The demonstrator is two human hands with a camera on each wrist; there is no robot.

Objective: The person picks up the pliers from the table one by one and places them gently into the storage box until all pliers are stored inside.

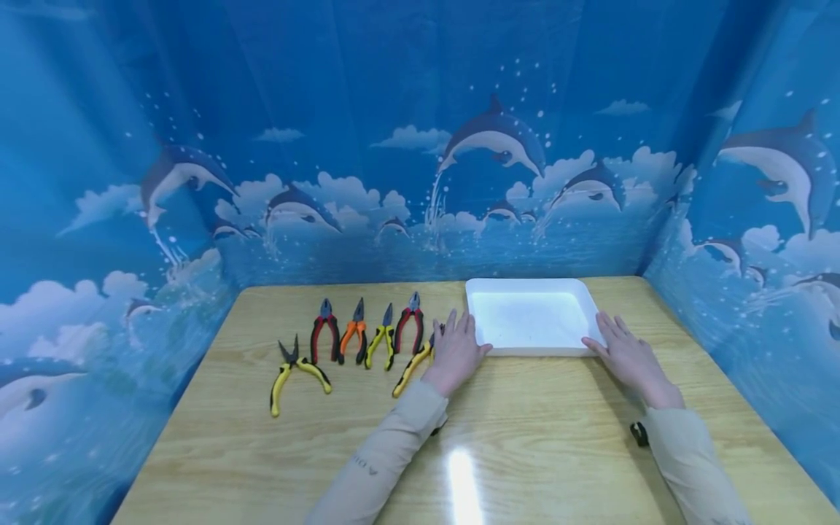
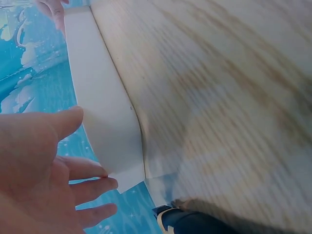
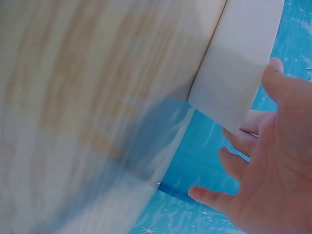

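Note:
A white rectangular tray (image 1: 534, 321) lies on the table near its back edge. At the tray's front left corner is my left hand (image 1: 456, 354), thumb at the front rim and fingers spread along the left side. My right hand (image 1: 630, 361) mirrors it at the front right corner. In the left wrist view, the thumb and index fingertip touch the tray's rim (image 2: 100, 87), the other fingers fairly straight. The right wrist view has the thumb on the tray's edge (image 3: 229, 63) with loosely spread fingers beside it. Yellow-handled pliers (image 1: 410, 372) lie partly hidden behind my left hand.
Left of the tray, several pliers lie in a row, among them red-and-black ones (image 1: 315, 339), orange ones (image 1: 348, 339) and small yellow ones (image 1: 374, 346). Yellow long-nose pliers (image 1: 277, 386) lie spread farther left. A blue dolphin-print curtain (image 1: 420, 146) surrounds the wooden table (image 1: 525, 452).

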